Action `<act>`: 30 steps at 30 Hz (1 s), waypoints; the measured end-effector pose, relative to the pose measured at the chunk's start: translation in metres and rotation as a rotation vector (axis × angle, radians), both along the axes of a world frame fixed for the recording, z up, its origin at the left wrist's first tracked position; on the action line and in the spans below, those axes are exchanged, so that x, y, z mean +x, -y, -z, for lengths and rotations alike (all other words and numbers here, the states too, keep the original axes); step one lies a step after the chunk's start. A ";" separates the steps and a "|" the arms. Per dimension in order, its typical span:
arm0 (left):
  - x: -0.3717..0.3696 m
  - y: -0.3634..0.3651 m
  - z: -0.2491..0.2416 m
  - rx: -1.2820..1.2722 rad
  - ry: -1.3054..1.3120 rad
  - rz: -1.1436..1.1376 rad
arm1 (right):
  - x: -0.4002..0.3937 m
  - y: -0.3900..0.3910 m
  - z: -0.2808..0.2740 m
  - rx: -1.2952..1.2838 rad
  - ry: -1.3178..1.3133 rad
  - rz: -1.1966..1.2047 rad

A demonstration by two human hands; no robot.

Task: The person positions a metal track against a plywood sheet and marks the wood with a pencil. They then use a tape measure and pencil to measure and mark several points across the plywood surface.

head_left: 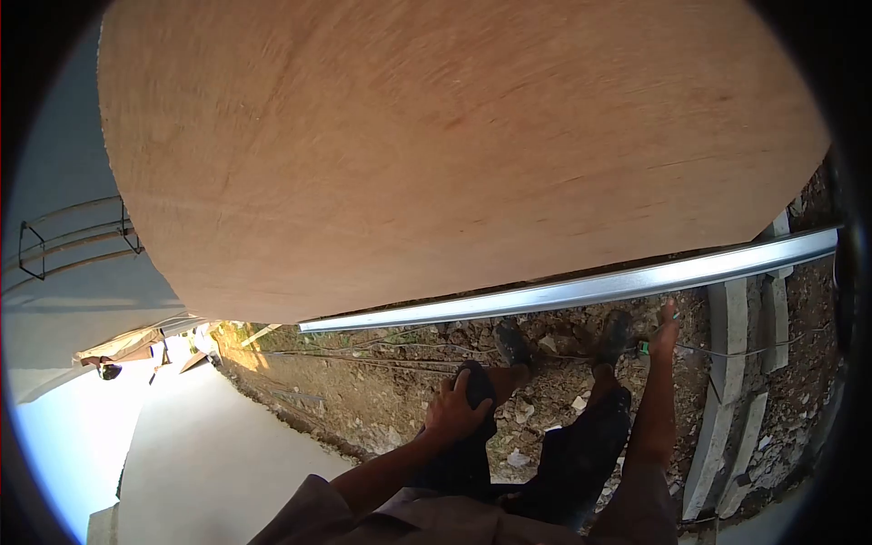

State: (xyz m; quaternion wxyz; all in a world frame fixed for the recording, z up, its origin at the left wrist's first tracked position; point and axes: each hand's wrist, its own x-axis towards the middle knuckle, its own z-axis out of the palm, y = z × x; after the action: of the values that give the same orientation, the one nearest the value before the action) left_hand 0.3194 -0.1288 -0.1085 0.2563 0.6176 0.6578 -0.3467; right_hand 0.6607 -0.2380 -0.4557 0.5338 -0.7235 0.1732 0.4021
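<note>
My left hand (456, 411) lies over my bent knee (479, 386), fingers apart and nothing in them. Stretched forward, my right hand (667, 329) is just below a long shiny metal channel (563, 289); its fingers look pressed together, and a tiny pale spot shows by them. What they hold, if anything, is too small to make out. The channel runs along the lower edge of a large brown plywood sheet (454, 163), which fills the upper view. Next to my right hand, a small green item (644, 347) sits low near the ground.
Rubble-strewn soil (518, 413) surrounds my feet, with thin cables (391, 363) crossing it. On the right lie concrete beams (727, 363). A pale wall (218, 454) stands at lower left, and a rebar frame (77, 241) juts out at far left.
</note>
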 end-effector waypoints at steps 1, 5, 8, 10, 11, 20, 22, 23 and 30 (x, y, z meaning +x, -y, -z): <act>0.000 -0.001 -0.001 -0.002 0.015 0.018 | 0.002 -0.012 -0.001 0.128 -0.091 0.076; 0.005 -0.005 0.001 0.044 0.023 0.011 | -0.002 -0.059 0.034 0.075 -0.317 0.135; 0.005 -0.009 -0.003 -0.054 0.027 -0.086 | -0.010 -0.077 0.021 -0.057 -0.310 0.222; 0.000 -0.002 -0.003 -0.012 0.013 -0.029 | -0.020 -0.071 0.003 0.004 -0.289 0.211; -0.002 0.004 -0.004 -0.024 0.032 -0.045 | -0.021 -0.065 -0.008 0.074 -0.264 0.214; -0.062 0.020 0.027 0.185 0.526 -0.860 | -0.071 -0.042 -0.301 0.246 -0.383 0.077; -0.069 -0.025 -0.014 0.215 0.684 -1.541 | -0.086 -0.048 -0.370 0.307 -0.389 0.064; -0.080 -0.038 -0.026 0.221 0.778 -1.973 | -0.095 -0.055 -0.405 0.372 -0.355 0.007; -0.174 -0.110 -0.038 0.258 1.318 -2.194 | -0.128 -0.109 -0.538 0.600 -0.278 -0.182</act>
State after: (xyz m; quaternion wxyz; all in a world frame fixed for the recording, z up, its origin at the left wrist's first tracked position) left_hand 0.1457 -0.0191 -0.0703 0.6198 -0.1700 0.5974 0.4796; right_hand 0.5322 -0.1292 0.0826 0.6561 -0.4850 0.0530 0.5758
